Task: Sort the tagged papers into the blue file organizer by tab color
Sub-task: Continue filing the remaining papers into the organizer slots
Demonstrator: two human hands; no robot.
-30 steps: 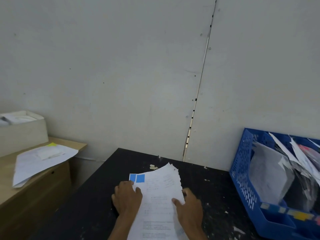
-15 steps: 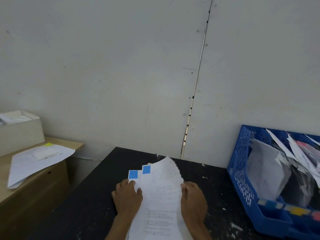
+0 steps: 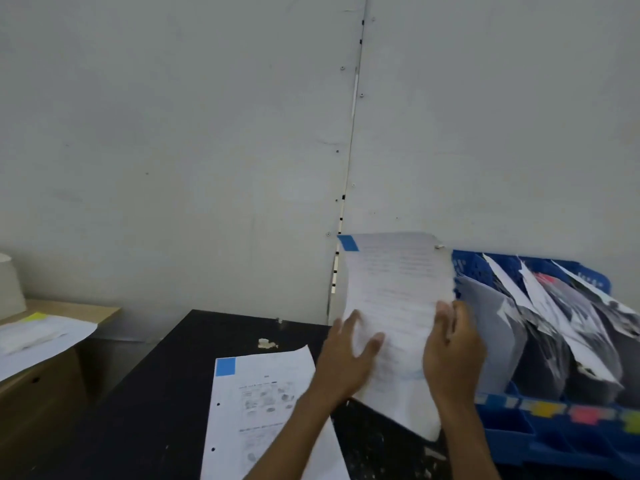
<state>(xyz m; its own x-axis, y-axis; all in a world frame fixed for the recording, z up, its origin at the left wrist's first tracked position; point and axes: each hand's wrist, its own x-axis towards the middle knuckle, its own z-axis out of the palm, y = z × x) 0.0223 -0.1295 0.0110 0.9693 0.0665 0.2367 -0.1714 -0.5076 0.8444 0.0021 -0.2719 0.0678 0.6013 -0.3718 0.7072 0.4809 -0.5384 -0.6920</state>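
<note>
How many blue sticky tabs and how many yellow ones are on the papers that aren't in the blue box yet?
Blue tabs: 2, the held paper's tab and the table paper's tab
Yellow tabs: 1, the desk paper's tab
Total: 3

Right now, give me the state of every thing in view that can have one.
Blue file organizer: slots hold standing papers.
Raised blue-tabbed paper: held upright beside the organizer's left end.
Right hand: grips that paper's right edge.
Left hand: fingers spread at its left edge.
Blue-tabbed paper on the table: lying flat, untouched.
Yellow-tabbed paper: lying flat on the wooden desk.
</note>
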